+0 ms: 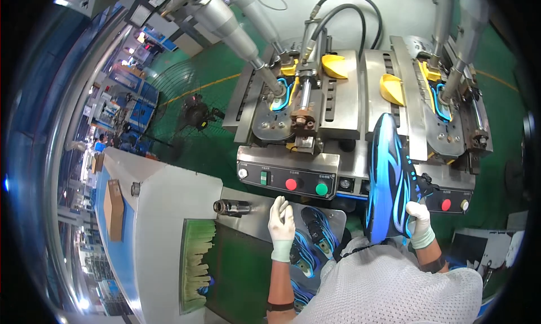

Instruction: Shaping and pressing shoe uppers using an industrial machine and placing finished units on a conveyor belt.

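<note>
Standing at a two-station shoe press, the person has one shoe in hand and more waiting. The right hand (418, 222), in a pale glove, is closed round the heel end of a black-and-blue shoe (389, 177), holding it sole-up and tilted, its toe pointing far toward the right station (445, 115). That station looks loaded already: a blue-edged sole shows under its ram, with a yellow pad (393, 89) just left of it. The left station (293, 107) likewise carries a blue-edged piece under its ram, a second yellow pad (333, 65) to its right.

The left hand (280, 218), also gloved, hangs with fingers loosely extended, half open, holding nothing; it hovers just near of the control panel (288, 180) with its red and green buttons, and just left of two more black-and-blue shoes (315, 234) lying on the worktop (248, 225) near the body.

Judging by this, both stations are filled, one shoe is in transit, and the pair on the worktop remains to be handled. A fan (194, 112) stands on the green floor far left.
</note>
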The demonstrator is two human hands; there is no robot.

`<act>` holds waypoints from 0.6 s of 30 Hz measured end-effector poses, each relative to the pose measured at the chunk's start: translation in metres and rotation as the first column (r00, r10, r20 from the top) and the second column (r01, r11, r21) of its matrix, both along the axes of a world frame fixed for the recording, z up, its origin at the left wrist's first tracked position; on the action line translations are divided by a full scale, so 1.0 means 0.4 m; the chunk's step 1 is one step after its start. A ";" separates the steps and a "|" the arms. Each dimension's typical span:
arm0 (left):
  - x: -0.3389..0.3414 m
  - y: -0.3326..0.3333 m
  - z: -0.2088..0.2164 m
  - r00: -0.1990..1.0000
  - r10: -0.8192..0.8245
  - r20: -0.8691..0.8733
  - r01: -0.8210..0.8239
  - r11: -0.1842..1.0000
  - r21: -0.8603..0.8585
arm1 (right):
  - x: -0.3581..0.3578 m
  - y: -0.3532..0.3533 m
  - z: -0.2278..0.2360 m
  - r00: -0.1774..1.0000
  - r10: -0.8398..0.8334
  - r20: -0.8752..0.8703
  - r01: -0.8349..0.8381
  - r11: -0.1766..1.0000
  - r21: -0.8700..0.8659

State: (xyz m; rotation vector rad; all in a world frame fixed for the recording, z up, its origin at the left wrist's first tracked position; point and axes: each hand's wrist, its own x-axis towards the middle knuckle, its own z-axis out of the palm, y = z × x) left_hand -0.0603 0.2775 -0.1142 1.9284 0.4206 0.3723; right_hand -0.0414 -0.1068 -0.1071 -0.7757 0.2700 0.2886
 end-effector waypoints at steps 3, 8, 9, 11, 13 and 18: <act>0.006 -0.003 -0.003 1.000 0.013 -0.004 -0.013 0.999 -0.035 | 0.016 -0.006 -0.018 0.999 0.006 0.035 -0.006 1.000 -0.014; 0.001 -0.007 -0.003 0.999 0.037 -0.001 -0.037 0.998 -0.054 | 0.036 0.052 0.071 1.000 -0.018 -0.004 0.018 0.999 -0.043; -0.004 -0.002 -0.009 1.000 0.028 0.010 -0.028 0.999 -0.033 | 0.036 0.011 -0.021 0.998 0.041 0.057 -0.046 0.994 0.099; -0.008 -0.003 -0.013 0.999 0.040 0.008 -0.039 0.998 -0.049 | 0.041 0.051 0.048 1.000 -0.009 -0.026 0.011 0.997 0.078; -0.012 -0.002 -0.017 0.998 0.055 0.009 -0.054 0.996 -0.070 | 0.030 0.014 -0.046 0.999 -0.036 -0.014 0.036 0.999 0.016; -0.013 0.008 0.000 0.997 0.069 0.019 -0.069 0.997 -0.029 | 0.029 0.014 -0.040 0.993 0.106 0.057 -0.111 0.991 0.082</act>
